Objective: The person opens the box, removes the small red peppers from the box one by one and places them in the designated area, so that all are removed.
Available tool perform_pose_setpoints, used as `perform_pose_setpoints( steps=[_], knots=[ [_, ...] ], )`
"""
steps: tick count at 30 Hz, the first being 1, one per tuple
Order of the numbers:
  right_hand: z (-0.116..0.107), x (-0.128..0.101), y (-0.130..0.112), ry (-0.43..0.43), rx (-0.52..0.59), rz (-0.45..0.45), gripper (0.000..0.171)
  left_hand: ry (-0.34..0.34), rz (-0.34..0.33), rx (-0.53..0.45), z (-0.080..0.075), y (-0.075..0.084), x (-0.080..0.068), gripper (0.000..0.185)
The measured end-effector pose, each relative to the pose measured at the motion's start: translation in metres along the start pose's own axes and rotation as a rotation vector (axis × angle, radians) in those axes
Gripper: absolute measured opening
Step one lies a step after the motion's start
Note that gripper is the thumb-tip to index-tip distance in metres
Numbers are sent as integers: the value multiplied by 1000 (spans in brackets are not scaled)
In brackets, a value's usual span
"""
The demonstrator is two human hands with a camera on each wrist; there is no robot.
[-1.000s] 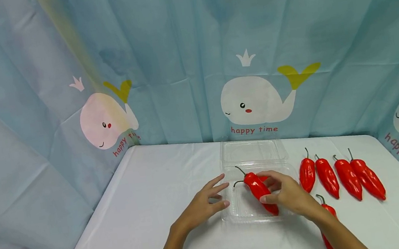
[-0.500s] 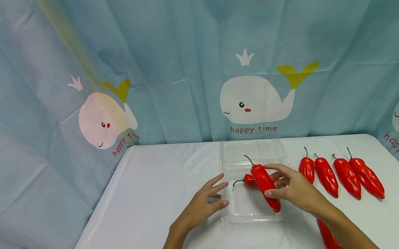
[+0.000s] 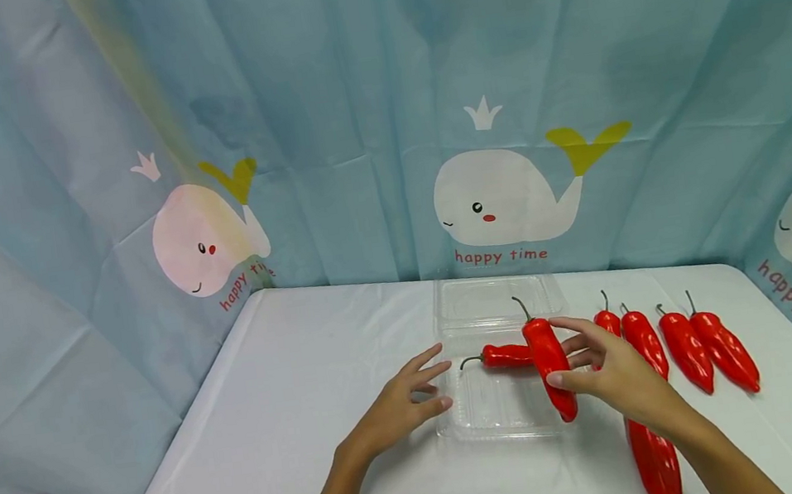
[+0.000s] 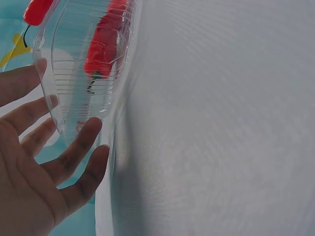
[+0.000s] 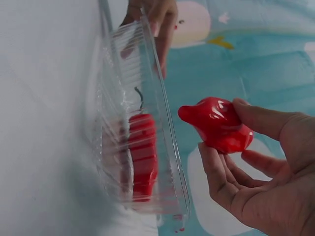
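A clear plastic box (image 3: 482, 415) stands with its lid laid back. One red chili pepper (image 3: 506, 356) lies crosswise in it, stem to the left. My right hand (image 3: 611, 369) pinches another red chili pepper (image 3: 546, 357) between thumb and fingers, stem up, above the box's right side. In the right wrist view this held pepper (image 5: 219, 125) is apart from the box wall. My left hand (image 3: 405, 406) has its fingers spread at the box's left side. The left wrist view shows the left fingertips (image 4: 93, 125) at the clear wall; firm contact is hard to tell.
Several more red chili peppers (image 3: 726, 354) lie in a row right of the box, partly hidden by the right hand. One more pepper (image 3: 653, 463) lies nearer, by the right forearm. The white table (image 3: 293, 377) ends at a blue whale-print curtain (image 3: 349, 119).
My right hand has moved rightward with its pepper, from the box's middle to its right side. More of the pepper in the box shows now. The left hand has stayed put.
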State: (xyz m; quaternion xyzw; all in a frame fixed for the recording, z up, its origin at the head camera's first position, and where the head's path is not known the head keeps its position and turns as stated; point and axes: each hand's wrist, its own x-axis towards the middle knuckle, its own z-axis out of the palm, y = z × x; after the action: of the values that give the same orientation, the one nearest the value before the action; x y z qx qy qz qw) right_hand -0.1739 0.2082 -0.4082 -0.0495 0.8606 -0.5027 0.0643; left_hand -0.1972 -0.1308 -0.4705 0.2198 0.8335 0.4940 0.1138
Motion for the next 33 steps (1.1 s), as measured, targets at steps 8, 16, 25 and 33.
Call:
perform_pose_setpoints(
  steps=[8, 16, 25, 33],
  knots=[
    [-11, -11, 3, 23, -24, 39, 91, 4, -11, 2, 0, 0, -1, 60],
    [-24, -20, 16, 42, -48, 68, 95, 7, -14, 3, 0, -1, 0, 62],
    [-35, -29, 27, 55, -75, 164, 99, 5, -5, 9, 0, -2, 1, 60],
    [-43, -34, 39, 57, -72, 223, 103, 4, -13, 6, 1, -1, 0, 60]
  ],
)
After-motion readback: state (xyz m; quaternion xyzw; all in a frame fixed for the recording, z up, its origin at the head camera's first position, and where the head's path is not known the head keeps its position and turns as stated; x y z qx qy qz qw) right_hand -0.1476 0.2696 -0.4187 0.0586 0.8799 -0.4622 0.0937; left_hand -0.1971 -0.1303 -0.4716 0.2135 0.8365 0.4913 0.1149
